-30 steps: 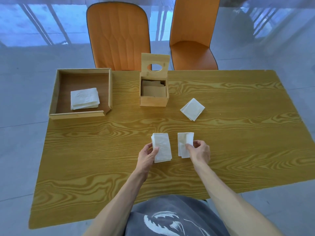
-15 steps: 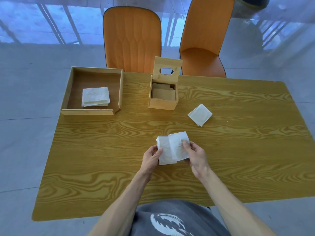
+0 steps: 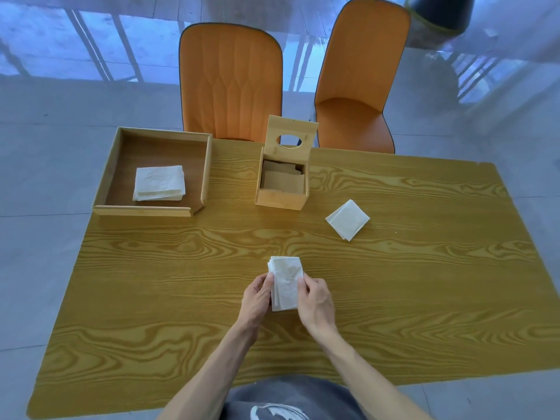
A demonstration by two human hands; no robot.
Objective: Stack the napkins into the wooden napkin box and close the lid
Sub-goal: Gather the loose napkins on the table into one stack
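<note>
A small stack of white napkins (image 3: 285, 281) lies on the table in front of me. My left hand (image 3: 257, 300) grips its left edge and my right hand (image 3: 316, 301) grips its right edge. The wooden napkin box (image 3: 280, 199) stands at the middle back with its lid (image 3: 291, 139) tipped upright, an oval hole in it; the inside looks brown, with no white napkins visible. Another folded napkin (image 3: 348, 219) lies to the right of the box. Several napkins (image 3: 159, 183) rest in a wooden tray (image 3: 142, 210) at the back left.
Two orange chairs (image 3: 231, 80) (image 3: 356, 86) stand behind the wooden table (image 3: 424, 298). The table's near edge is close to my body.
My right hand carried its napkin leftward and laid it on the pile under my left hand. Both hands now hold one merged stack. The camera view shifted slightly.
</note>
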